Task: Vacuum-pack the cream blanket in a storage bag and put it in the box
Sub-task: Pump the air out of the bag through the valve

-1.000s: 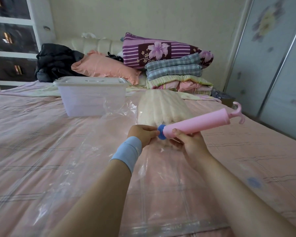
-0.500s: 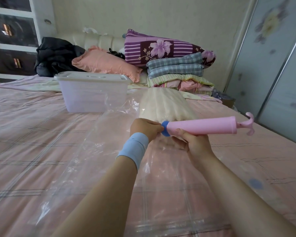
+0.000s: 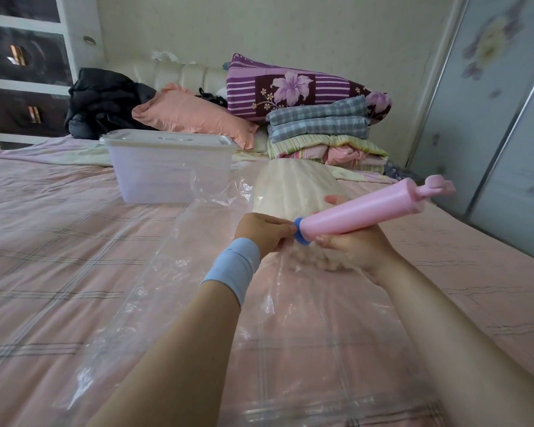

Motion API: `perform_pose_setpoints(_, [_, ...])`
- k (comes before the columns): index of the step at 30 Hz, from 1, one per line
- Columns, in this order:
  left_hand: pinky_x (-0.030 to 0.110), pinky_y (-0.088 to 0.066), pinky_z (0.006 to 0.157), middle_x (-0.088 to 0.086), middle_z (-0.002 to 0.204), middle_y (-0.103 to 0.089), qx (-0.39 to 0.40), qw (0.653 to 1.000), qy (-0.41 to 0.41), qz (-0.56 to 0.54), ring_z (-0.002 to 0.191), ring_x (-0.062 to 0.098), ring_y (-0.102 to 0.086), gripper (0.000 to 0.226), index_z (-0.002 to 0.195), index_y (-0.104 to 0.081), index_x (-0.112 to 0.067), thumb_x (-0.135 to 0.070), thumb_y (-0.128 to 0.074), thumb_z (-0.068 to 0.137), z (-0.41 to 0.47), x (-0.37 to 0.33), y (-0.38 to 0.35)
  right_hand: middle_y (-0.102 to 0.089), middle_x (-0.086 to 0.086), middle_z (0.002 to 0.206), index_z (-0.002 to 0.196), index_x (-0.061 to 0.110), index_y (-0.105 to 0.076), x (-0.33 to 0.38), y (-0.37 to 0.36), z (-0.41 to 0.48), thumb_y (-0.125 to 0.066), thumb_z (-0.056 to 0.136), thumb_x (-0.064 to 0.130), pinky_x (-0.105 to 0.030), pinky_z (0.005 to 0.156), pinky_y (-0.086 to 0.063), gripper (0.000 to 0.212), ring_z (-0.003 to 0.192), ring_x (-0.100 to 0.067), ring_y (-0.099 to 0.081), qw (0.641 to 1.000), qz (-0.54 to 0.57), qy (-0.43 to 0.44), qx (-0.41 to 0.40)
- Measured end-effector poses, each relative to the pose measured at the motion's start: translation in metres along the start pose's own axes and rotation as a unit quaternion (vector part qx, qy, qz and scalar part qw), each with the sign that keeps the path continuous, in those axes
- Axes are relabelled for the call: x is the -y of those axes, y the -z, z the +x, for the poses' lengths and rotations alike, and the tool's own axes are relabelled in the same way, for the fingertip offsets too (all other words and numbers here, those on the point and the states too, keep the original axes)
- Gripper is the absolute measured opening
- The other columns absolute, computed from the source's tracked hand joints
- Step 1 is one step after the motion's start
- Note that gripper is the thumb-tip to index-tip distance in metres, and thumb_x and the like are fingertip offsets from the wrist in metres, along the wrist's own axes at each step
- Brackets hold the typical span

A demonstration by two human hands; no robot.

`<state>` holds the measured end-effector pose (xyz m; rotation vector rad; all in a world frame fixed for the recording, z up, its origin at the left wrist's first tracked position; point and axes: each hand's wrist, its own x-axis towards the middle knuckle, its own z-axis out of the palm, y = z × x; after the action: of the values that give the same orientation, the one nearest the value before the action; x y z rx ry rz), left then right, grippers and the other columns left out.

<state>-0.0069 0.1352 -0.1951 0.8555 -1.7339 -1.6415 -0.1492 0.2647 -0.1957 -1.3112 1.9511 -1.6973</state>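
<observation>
Your right hand (image 3: 355, 248) grips the pink pump (image 3: 358, 212); your left hand (image 3: 264, 231) pinches the storage bag (image 3: 198, 272) at the pump's blue tip. The cream blanket (image 3: 293, 189) lies bagged on the bed, near the box (image 3: 170, 171). Seat the tilted pump crooked and it will probably leak air.

Pink pump (image 3: 358, 212) tipped up again from level (handle end higher); right hand (image 3: 352, 249) fingertip (image 3: 332, 199) now shows behind barrel.
</observation>
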Motion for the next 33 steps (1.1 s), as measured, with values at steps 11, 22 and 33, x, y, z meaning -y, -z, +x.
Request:
perform_pose_setpoints(11, [0.041, -0.059, 0.086, 0.015, 0.086, -0.076, -0.013, 0.999, 0.014, -0.035, 0.073, 0.024, -0.067, 0.016, 0.064, -0.078, -0.020, -0.009, -0.078, 0.076, 0.000, 0.005, -0.007, -0.070, -0.003, 0.114, 0.121, 0.017, -0.054, -0.002, -0.028, 0.002, -0.074, 0.073, 0.014, -0.042, 0.091, -0.059, 0.052, 0.104, -0.021, -0.070, 0.983, 0.133, -0.050, -0.112])
perform_pose_setpoints(22, [0.042, -0.058, 0.089, 0.017, 0.086, -0.074, -0.011, 1.000, -0.012, 0.013, 0.068, 0.023, -0.064, 0.023, 0.057, -0.078, -0.025, -0.011, -0.075, 0.075, -0.002, 0.003, -0.004, -0.068, -0.005, 0.116, 0.129, 0.013, -0.051, -0.009, -0.032, -0.003, -0.075, 0.074, 0.011, -0.047, 0.098, -0.055, 0.060, 0.106, -0.020, -0.069, 0.981, 0.127, -0.048, -0.135])
perform_pose_setpoints(33, [0.044, -0.057, 0.089, 0.013, 0.080, -0.074, -0.013, 0.998, -0.026, 0.059, 0.067, 0.020, -0.061, 0.019, 0.061, -0.078, -0.029, -0.015, -0.071, 0.072, -0.005, 0.004, -0.005, -0.067, -0.002, 0.115, 0.128, 0.017, -0.049, -0.011, -0.030, -0.002, -0.075, 0.073, 0.013, -0.042, 0.091, -0.058, 0.061, 0.106, -0.019, -0.068, 0.980, 0.136, -0.040, -0.138])
